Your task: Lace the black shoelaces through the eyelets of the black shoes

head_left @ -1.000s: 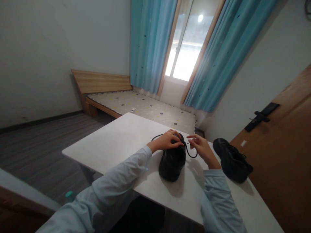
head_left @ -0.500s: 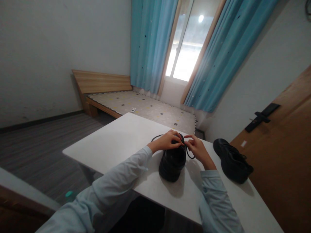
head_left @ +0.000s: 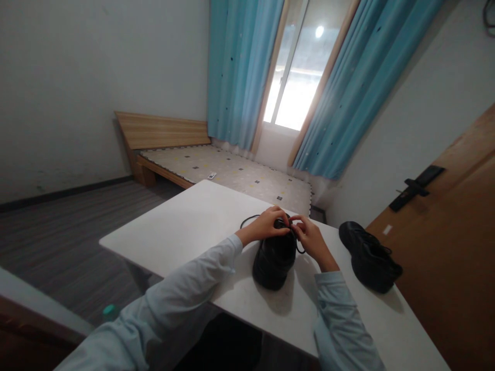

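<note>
Black shoe [head_left: 275, 257]: glossy, rounded, sitting on the white worktop [head_left: 185, 226] directly under both grips. Left hand [head_left: 266, 226] is resting over its top, grip clamped on the black lace [head_left: 247, 220]. Right hand [head_left: 309, 238] is pinching the lace alongside. Second shoe [head_left: 369, 257] is lying well apart, right of the grips.

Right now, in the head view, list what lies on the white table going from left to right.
Loose loop of black lace → left hand → black shoe under both hands → right hand → second black shoe lying apart near the table's right side. All rest on the white table.
</note>
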The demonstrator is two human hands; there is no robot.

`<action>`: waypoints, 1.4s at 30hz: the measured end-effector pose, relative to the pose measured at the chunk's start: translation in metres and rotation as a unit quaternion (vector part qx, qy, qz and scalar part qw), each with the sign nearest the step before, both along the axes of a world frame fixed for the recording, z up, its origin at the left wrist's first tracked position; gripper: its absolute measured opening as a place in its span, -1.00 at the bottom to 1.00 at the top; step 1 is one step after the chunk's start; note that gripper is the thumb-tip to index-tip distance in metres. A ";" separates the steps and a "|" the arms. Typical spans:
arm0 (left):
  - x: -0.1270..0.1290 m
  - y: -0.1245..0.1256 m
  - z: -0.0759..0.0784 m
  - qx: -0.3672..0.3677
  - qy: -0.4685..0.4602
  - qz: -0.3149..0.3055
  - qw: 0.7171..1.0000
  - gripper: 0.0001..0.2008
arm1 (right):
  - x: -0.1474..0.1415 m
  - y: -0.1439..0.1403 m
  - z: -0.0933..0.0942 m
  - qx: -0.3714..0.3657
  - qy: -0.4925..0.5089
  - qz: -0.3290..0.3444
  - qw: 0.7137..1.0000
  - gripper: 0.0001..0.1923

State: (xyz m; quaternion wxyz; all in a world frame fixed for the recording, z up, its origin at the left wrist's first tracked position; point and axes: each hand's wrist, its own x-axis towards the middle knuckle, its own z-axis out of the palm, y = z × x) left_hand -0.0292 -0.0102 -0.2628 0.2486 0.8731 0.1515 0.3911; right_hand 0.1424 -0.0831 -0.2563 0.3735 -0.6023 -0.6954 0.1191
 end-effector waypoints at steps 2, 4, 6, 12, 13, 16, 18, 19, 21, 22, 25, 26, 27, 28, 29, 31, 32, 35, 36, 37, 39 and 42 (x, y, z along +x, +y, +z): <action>0.001 0.001 -0.002 -0.003 0.004 0.009 1.000 -0.85 | -0.002 -0.001 0.001 0.006 -0.010 -0.006 1.000 -0.76; 0.003 0.001 -0.004 -0.006 0.011 0.012 1.000 -0.84 | -0.003 -0.002 0.003 0.014 -0.024 -0.011 1.000 -0.77; 0.005 0.002 -0.006 -0.009 0.017 0.013 1.000 -0.82 | -0.004 -0.003 0.004 0.024 -0.042 -0.017 0.999 -0.78; 0.008 0.003 -0.009 -0.018 0.042 0.028 0.999 -0.82 | -0.006 -0.003 0.004 0.035 -0.075 -0.024 0.996 -0.80; 0.008 0.003 -0.009 -0.020 0.044 0.030 0.998 -0.82 | -0.006 -0.003 0.004 0.036 -0.077 -0.026 0.996 -0.81; 0.009 0.002 -0.009 -0.033 0.043 0.039 0.998 -0.81 | -0.007 -0.003 0.005 0.035 -0.077 -0.027 0.996 -0.81; 0.010 0.000 -0.009 -0.040 0.045 0.048 0.997 -0.81 | -0.008 -0.003 0.005 0.032 -0.074 -0.025 0.996 -0.81; 0.011 -0.001 -0.009 -0.043 0.049 0.052 0.997 -0.82 | -0.009 -0.003 0.006 0.029 -0.072 -0.023 0.997 -0.81; 0.013 -0.002 -0.009 -0.044 0.056 0.063 0.996 -0.84 | -0.010 -0.003 0.006 0.025 -0.066 -0.020 0.997 -0.81; 0.014 -0.003 -0.009 -0.043 0.057 0.068 0.995 -0.85 | -0.011 -0.003 0.006 0.024 -0.064 -0.018 0.997 -0.80; 0.017 -0.006 -0.011 -0.038 0.049 0.088 0.994 -0.88 | -0.012 -0.004 0.007 0.024 -0.063 -0.014 0.998 -0.79; 0.018 -0.007 -0.012 -0.036 0.044 0.093 0.994 -0.89 | -0.012 -0.004 0.006 0.026 -0.064 -0.012 0.998 -0.79; 0.018 -0.008 -0.012 -0.034 0.040 0.098 0.994 -0.90 | -0.011 -0.004 0.006 0.028 -0.065 -0.011 0.997 -0.80; 0.019 -0.009 -0.013 -0.033 0.037 0.101 0.994 -0.91 | -0.010 -0.003 0.005 0.029 -0.067 -0.011 0.997 -0.80; 0.019 -0.009 -0.013 -0.032 0.034 0.103 0.994 -0.91 | -0.008 -0.003 0.005 0.031 -0.069 -0.013 0.997 -0.81; 0.018 -0.011 -0.014 -0.031 0.030 0.104 0.994 -0.92 | -0.004 -0.001 0.003 0.037 -0.073 -0.025 0.996 -0.81; 0.017 -0.011 -0.014 -0.030 0.027 0.104 0.994 -0.92 | -0.002 0.000 0.002 0.044 -0.072 -0.032 0.996 -0.80; 0.013 -0.012 -0.010 -0.023 0.008 0.108 0.994 -0.89 | 0.004 0.002 0.001 0.070 -0.035 -0.033 0.996 -0.72; 0.011 -0.012 -0.008 -0.023 0.000 0.108 0.994 -0.88 | 0.005 0.002 0.000 0.071 -0.010 -0.023 0.997 -0.69; 0.009 -0.011 -0.005 -0.026 -0.008 0.106 0.994 -0.89 | 0.005 0.002 0.000 0.066 0.015 -0.009 0.998 -0.65; 0.006 -0.009 0.000 -0.051 -0.031 0.102 0.993 -0.90 | 0.005 0.002 -0.001 0.036 0.056 0.021 0.998 -0.56; 0.002 -0.003 0.007 -0.136 -0.092 0.082 0.983 -0.89 | 0.003 0.001 -0.004 -0.027 0.091 0.059 0.994 -0.44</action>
